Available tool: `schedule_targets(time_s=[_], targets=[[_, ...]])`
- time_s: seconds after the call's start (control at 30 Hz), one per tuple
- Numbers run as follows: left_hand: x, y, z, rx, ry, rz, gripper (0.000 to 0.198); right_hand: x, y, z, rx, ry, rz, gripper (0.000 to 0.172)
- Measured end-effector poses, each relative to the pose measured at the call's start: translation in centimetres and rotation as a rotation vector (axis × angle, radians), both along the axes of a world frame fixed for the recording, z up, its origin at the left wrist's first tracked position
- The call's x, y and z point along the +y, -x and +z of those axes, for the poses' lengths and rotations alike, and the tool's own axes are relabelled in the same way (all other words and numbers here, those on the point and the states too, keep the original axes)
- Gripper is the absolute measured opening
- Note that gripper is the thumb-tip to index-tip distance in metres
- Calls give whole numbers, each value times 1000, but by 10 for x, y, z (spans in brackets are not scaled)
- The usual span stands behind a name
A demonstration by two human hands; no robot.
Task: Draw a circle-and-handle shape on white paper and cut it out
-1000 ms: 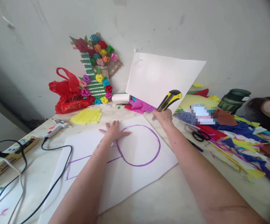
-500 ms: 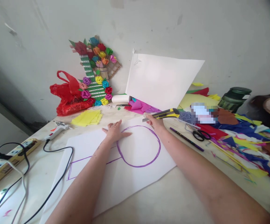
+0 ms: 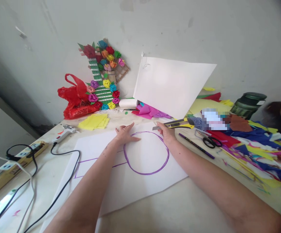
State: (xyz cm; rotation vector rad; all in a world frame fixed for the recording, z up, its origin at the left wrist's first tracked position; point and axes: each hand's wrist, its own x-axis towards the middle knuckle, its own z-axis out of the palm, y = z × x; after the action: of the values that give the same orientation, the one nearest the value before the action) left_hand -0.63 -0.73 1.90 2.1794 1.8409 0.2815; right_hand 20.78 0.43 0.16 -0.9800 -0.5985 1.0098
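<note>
A white foam-like board (image 3: pixel 145 191) lies on the table, marked with a purple circle outline (image 3: pixel 147 174) and a long purple strip outline running left from it. My left hand (image 3: pixel 127 134) rests on the board at the circle's upper left edge, thumb stretched out over the circle and fingers spread. In my right hand (image 3: pixel 167 134) is a yellow and black utility knife (image 3: pixel 179 123), held at the circle's upper right. Its blade points left, over the board's far edge; whether the blade touches the board I cannot tell.
A purple pen (image 3: pixel 196 145) and black scissors (image 3: pixel 211 142) lie right, beside coloured scraps (image 3: pixel 254 145). A glue gun (image 3: pixel 64 134), cords and a power strip (image 3: pixel 16 165) sit left. Behind stand a white sheet (image 3: pixel 174 84), paper flowers (image 3: pixel 106 84) and a red bag (image 3: pixel 76 100).
The whole view has shifted slightly, with things appearing further right. My left hand has slid a little right along the board. The utility knife stays in my right hand, nearly in place.
</note>
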Motion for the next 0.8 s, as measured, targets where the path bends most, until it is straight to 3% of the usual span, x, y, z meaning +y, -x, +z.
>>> schedule_targets(time_s=[0.1, 0.17, 0.3, 0.37, 0.43, 0.6, 0.8], targets=[[-3, -4, 0, -34, -24, 13, 89, -2, 0, 0, -16, 0, -24, 30], [-4, -6, 0, -71, -60, 102, 81, -1, 0, -1, -13, 8, -31, 30], [-7, 9, 3, -58, -171, 507, 71, 1, -2, -3, -9, 26, -50, 30], [-12, 29, 7, 11, -168, 745, 74, 3, -2, -4, -6, 38, -56, 30], [-21, 54, 10, 72, -110, 887, 82, 4, -3, -5, 3, 52, -57, 30], [-44, 98, 10, 124, 29, 1018, 89, 5, -3, -7, 13, 27, -67, 32], [-45, 102, 9, 100, -39, 1017, 84, -4, -5, -5, -15, 19, -107, 29]])
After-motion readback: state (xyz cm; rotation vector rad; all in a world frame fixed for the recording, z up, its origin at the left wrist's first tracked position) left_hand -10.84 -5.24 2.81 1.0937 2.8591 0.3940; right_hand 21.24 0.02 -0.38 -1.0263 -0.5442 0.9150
